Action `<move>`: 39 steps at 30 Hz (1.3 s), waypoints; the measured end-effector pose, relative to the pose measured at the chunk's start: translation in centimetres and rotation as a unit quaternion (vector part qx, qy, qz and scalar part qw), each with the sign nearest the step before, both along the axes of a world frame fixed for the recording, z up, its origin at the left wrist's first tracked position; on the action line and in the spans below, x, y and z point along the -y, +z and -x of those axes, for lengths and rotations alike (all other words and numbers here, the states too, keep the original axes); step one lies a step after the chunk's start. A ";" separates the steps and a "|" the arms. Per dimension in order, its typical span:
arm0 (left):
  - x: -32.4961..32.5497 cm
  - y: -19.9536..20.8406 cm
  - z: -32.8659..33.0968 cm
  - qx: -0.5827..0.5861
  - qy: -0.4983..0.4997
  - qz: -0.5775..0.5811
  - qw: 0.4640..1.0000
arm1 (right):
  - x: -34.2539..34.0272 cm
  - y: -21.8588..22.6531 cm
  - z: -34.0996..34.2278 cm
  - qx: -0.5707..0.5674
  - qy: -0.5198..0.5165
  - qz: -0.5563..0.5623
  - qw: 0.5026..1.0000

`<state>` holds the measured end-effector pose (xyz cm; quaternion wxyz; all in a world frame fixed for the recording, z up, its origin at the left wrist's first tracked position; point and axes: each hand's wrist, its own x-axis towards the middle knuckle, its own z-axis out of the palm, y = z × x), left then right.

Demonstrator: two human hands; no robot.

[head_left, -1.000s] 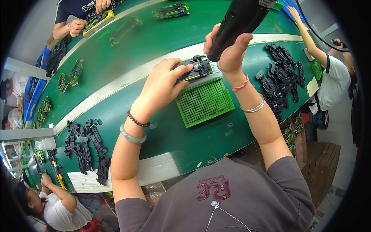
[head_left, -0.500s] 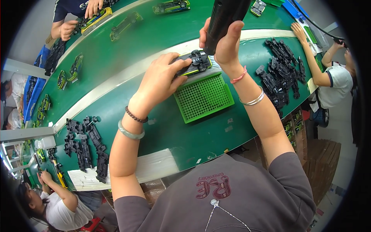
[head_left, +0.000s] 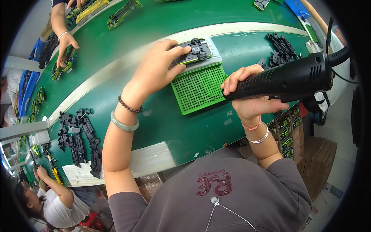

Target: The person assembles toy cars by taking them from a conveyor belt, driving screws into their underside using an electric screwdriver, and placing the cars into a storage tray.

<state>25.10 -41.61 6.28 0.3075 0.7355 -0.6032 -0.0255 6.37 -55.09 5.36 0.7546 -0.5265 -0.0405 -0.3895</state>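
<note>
A toy car (head_left: 201, 52) lies wheels-up at the far edge of a green perforated tray (head_left: 203, 89), its black underside showing and a yellow-green rim below. My left hand (head_left: 154, 67) is closed on its left end, thumb and fingers pressed on the underside. My right hand (head_left: 251, 108) is wrapped round a black corded power tool (head_left: 286, 79), which looks like an electric screwdriver. It lies nearly level, its narrow end pointing left over the tray's right edge, its cable end to the right. The tool is apart from the car.
Black car chassis lie heaped at the right (head_left: 282, 50) and at the left (head_left: 79, 141) of the green table. A pale curved strip (head_left: 116, 65) divides my side from the far lane, where more cars lie. A co-worker's hand (head_left: 66, 44) reaches in at far left; another person sits lower left.
My right hand has swung the tool right and toward me, tilting it from upright to nearly level. The left hand keeps hold of the car. A co-worker's hand has reached to cars at far left.
</note>
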 end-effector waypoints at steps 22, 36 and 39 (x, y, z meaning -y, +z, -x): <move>-0.6 0.5 -0.4 0.032 -0.015 0.000 0.999 | -0.6 0.9 -0.5 -0.140 -0.043 0.044 0.988; -3.9 2.0 -3.7 0.010 0.044 -0.098 0.994 | -4.4 7.4 -11.9 -0.050 0.016 0.120 0.991; -3.7 1.9 -3.6 0.001 0.039 -0.081 0.996 | -4.4 5.6 -13.7 -0.037 0.037 0.142 0.989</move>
